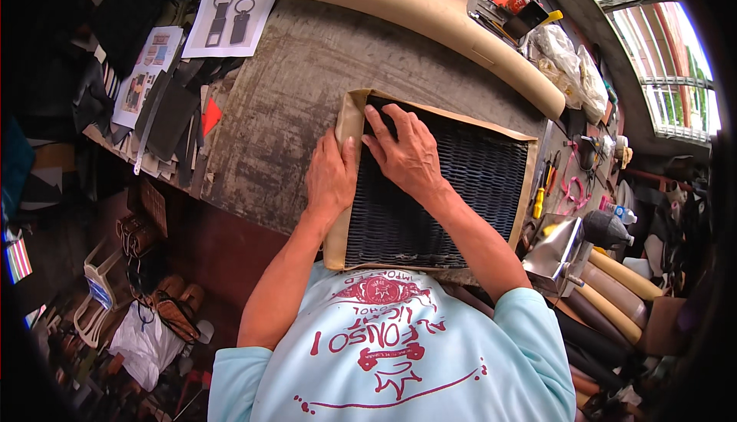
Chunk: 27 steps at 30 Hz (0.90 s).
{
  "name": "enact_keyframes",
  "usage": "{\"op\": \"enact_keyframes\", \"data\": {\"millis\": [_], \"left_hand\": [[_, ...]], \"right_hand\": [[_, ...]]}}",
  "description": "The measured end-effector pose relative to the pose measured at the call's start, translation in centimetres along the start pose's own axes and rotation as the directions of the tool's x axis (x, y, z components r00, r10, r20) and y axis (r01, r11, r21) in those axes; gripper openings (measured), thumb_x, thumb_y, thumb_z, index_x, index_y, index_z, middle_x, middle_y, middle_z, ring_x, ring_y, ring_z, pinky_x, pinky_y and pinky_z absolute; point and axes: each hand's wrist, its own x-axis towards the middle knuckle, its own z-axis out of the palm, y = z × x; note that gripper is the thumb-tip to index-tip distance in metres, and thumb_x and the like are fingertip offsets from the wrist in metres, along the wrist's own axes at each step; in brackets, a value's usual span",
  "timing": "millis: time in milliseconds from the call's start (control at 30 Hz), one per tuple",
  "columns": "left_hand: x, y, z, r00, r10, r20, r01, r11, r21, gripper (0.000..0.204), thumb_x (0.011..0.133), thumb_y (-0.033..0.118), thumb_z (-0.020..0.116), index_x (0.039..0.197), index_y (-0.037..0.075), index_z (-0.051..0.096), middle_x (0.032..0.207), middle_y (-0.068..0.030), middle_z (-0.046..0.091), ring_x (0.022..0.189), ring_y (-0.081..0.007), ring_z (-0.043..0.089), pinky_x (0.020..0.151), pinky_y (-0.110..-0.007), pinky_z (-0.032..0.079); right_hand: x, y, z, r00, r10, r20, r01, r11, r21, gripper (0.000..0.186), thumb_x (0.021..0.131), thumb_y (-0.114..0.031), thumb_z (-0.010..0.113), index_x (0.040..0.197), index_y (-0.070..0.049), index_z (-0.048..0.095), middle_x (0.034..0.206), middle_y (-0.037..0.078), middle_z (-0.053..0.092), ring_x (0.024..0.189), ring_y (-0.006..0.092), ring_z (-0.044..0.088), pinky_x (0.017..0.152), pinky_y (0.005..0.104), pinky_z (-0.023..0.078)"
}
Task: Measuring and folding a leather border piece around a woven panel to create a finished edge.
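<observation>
A shallow rectangular tray (pixel 468 184) of black woven wicker, edged in tan material, lies on the worktable in front of me. Its tan left side (pixel 336 247) stands up as a band. My left hand (pixel 330 178) grips that side, fingers along the outside and thumb at the rim. Inside the tray, near its far left corner, my right hand (pixel 407 149) is open. Its fingers are spread, and the fingertips touch the inner edge by the tan band. The palm hides part of the weave.
A long tan roll (pixel 414 11) lies across the worktable's (pixel 269 115) far side. Printed sheets (pixel 230 13) and dark scraps (pixel 165 119) cover its left. On the right are a yellow-handled screwdriver (pixel 539 201), a pink cord (pixel 574 191), plastic bags (pixel 564 65) and a metal container (pixel 554 257).
</observation>
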Motion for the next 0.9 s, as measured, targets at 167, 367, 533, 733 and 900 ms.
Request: {"op": "enact_keyframes", "data": {"millis": [167,367,533,733,900], "left_hand": [[0.4,-0.2,0.6,0.998,0.063,-0.027,-0.063,0.998,0.0,0.051,0.106,0.036,0.035,0.132,-0.008,0.045,0.118,-0.0292,0.057,0.106,-0.0459,0.059,0.088,-0.052,0.048],[1.0,-1.2,0.3,0.999,0.013,-0.038,-0.015,0.998,-0.058,0.052,0.106,0.041,0.037,0.117,-0.005,0.058,0.106,-0.0277,0.062,0.097,-0.0434,0.061,0.085,-0.049,0.046],[1.7,-1.5,-0.3,0.993,-0.054,0.107,0.082,0.959,-0.273,0.062,0.105,0.051,0.039,0.118,-0.006,0.059,0.104,-0.0163,0.067,0.092,-0.0266,0.063,0.084,-0.039,0.049],[2.0,-1.1,-0.2,0.972,-0.108,0.208,0.186,0.895,-0.405,0.064,0.104,0.053,0.039,0.122,-0.005,0.058,0.107,-0.0123,0.066,0.092,-0.0203,0.064,0.082,-0.033,0.052],[1.6,-1.6,-0.6,0.964,-0.021,0.266,0.16,0.842,-0.515,0.06,0.106,0.048,0.036,0.123,-0.006,0.057,0.103,-0.0124,0.067,0.095,-0.018,0.063,0.083,-0.031,0.052]], "right_hand": [[-0.7,-0.4,-1.8,0.996,0.071,0.051,-0.07,0.997,-0.035,0.037,0.089,-0.024,0.069,0.116,0.001,0.064,0.122,0.017,0.052,0.095,0.0269,0.057,0.081,0.0374,0.049],[-8.5,-0.2,-9.8,0.938,0.347,0.023,-0.346,0.938,-0.031,0.029,0.09,-0.022,0.07,0.109,-0.001,0.069,0.134,0.018,0.05,0.104,0.0302,0.059,0.088,0.0406,0.051],[-22.3,0.5,-18.5,0.478,0.812,-0.335,-0.834,0.539,0.117,0.027,0.092,-0.013,0.067,0.115,0.0,0.067,0.128,0.017,0.054,0.101,0.0278,0.062,0.082,0.0346,0.055],[-35.0,-1.5,-13.8,-0.003,1.0,0.021,-0.649,-0.018,0.761,0.057,0.104,-0.045,0.044,0.139,-0.001,0.049,0.138,0.015,0.048,0.123,0.0268,0.053,0.093,0.0341,0.05],[-32.5,-1.4,-9.4,0.15,0.977,0.151,-0.141,-0.13,0.982,0.072,0.101,-0.064,0.027,0.147,-0.01,0.04,0.146,0.005,0.046,0.135,0.0189,0.042,0.109,0.0402,0.034]]}}
